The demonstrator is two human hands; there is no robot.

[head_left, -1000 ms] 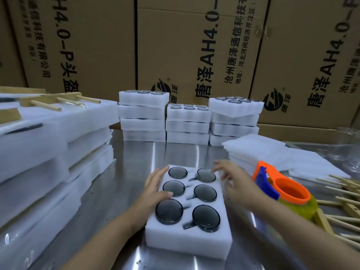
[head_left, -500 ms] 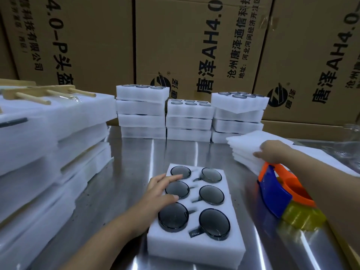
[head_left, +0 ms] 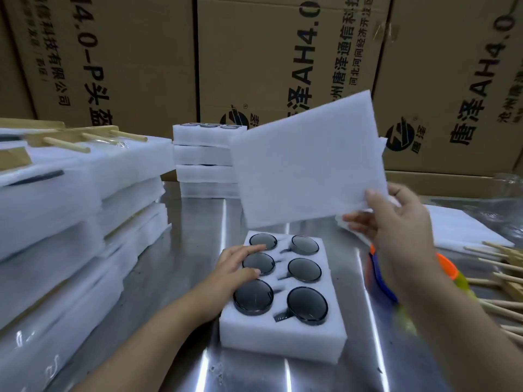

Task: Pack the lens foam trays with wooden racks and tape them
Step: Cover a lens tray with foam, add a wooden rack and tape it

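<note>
A white foam tray (head_left: 283,339) with several dark round lenses (head_left: 253,296) lies on the steel table in front of me. My left hand (head_left: 236,267) rests flat on the tray's left side, fingers straight over the lenses. My right hand (head_left: 396,222) pinches the lower right corner of a thin white foam sheet (head_left: 308,162), held tilted in the air above the tray's far end. Wooden racks (head_left: 503,281) lie at the right edge.
Stacks of lens trays (head_left: 202,154) stand at the back. Wrapped packs with wooden racks (head_left: 70,199) pile up on the left. An orange and blue tape dispenser (head_left: 382,281) sits right of the tray, behind my right arm. Foam sheets (head_left: 458,230) and cardboard boxes (head_left: 283,52) lie beyond.
My right hand has lifted a foam sheet off the right-hand pile and brought it up and left over the tray. My left hand stays on the tray.
</note>
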